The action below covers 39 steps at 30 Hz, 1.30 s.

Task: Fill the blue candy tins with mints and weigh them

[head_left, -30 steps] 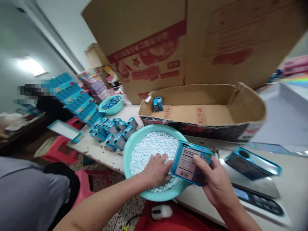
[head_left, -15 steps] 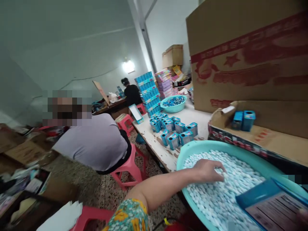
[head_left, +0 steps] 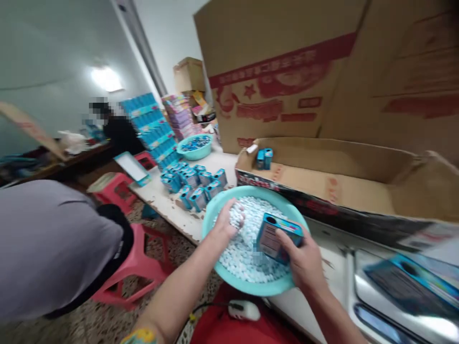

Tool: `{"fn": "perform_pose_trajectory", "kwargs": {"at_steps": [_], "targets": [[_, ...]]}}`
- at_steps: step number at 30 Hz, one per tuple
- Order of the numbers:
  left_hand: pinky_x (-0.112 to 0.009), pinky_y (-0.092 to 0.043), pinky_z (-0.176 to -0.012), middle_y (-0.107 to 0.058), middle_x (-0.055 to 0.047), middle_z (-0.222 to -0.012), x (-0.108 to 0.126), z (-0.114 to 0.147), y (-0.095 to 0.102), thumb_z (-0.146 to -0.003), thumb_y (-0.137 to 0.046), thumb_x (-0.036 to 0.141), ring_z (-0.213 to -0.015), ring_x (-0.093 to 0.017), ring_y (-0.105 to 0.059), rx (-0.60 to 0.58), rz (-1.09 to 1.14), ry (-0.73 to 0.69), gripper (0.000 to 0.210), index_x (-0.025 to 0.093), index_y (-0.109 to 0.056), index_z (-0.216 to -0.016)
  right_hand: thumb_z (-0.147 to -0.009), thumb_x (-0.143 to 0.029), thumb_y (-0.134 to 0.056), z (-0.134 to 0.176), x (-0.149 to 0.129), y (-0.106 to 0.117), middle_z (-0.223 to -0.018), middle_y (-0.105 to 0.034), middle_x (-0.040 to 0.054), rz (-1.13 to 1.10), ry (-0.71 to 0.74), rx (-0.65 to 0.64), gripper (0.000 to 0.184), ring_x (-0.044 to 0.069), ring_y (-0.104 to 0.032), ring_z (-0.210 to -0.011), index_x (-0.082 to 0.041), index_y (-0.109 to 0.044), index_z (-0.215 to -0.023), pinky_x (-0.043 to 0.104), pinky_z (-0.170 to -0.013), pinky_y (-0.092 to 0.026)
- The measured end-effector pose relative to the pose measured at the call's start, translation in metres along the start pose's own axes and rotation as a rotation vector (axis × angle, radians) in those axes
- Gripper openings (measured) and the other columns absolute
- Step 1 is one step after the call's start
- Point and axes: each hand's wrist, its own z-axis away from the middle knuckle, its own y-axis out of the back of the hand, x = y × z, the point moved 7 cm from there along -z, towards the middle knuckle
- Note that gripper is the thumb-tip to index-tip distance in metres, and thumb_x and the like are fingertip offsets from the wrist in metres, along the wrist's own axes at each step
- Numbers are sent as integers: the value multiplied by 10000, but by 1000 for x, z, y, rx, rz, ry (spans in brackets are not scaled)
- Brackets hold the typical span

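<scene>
A round turquoise basin (head_left: pixel 258 288) is filled with small white and pale-blue pellets (head_left: pixel 247 263) that look like mints. My left hand (head_left: pixel 226 220) is cupped at the basin's left side, holding a heap of these pellets. Over the basin's right half, my right hand (head_left: pixel 304 258) grips a blue box (head_left: pixel 270 241) with a round dark hole in its top, tilted toward the left. Thumb on the label side, the other fingers lie behind the box, partly hidden.
Several similar boxes (head_left: pixel 199 198) stand behind the basin. A long cardboard tray (head_left: pixel 358 191) holds two more. At right, a blurred blue box (head_left: pixel 412 282) sits over a metal scale (head_left: pixel 366 272). A co-worker (head_left: pixel 53 248) sits at left on a pink stool (head_left: pixel 143 258).
The view has swung right and down. My left hand, earlier over the pellets with fingers spread, now holds a heap of them. My right hand has come into full view with the box.
</scene>
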Motion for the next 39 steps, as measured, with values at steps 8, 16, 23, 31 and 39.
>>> {"fn": "perform_pose_trajectory", "kwargs": {"at_steps": [8, 16, 23, 31, 39], "targets": [[-150, -326, -381, -513, 49, -636, 35, 19, -50, -746, -636, 254, -415, -51, -437, -120, 187, -124, 204, 183, -455, -807, -754, -482, -699, -1, -25, -20, -910, -643, 39, 235, 157, -75, 379, 221, -572, -844, -189, -598, -972, 335, -784, -436], [-260, -486, -556, -551, 43, -635, 41, 20, -59, -661, -733, 317, -547, -126, -579, -82, 85, -385, 320, 187, -452, -740, -744, -311, -735, -6, -56, -47, -904, -611, 23, 526, 379, -164, 239, 211, -564, -853, -198, -614, -917, 318, -752, -414], [-223, -423, -474, -514, 46, -597, 41, 14, -59, -662, -717, 319, -480, -99, -519, -87, 34, -419, 287, 175, -469, -672, -728, -255, -759, -12, -60, -50, -929, -613, 32, 630, 405, -122, 292, 223, -572, -878, -197, -601, -967, 318, -760, -420], [-213, -416, -449, -503, 50, -589, 42, 15, -55, -668, -726, 330, -467, -91, -504, -111, -6, -424, 295, 172, -477, -663, -727, -263, -764, -13, -59, -53, -919, -604, 32, 590, 447, -109, 287, 212, -571, -872, -194, -592, -946, 305, -752, -420], [-203, -403, -445, -475, 45, -536, 46, 15, -55, -708, -714, 443, -444, -87, -493, -90, -51, -448, 371, 169, -472, -642, -696, -269, -790, -10, -57, -58, -876, -613, 18, 586, 387, -152, 282, 203, -572, -831, -194, -610, -900, 298, -727, -414]]}}
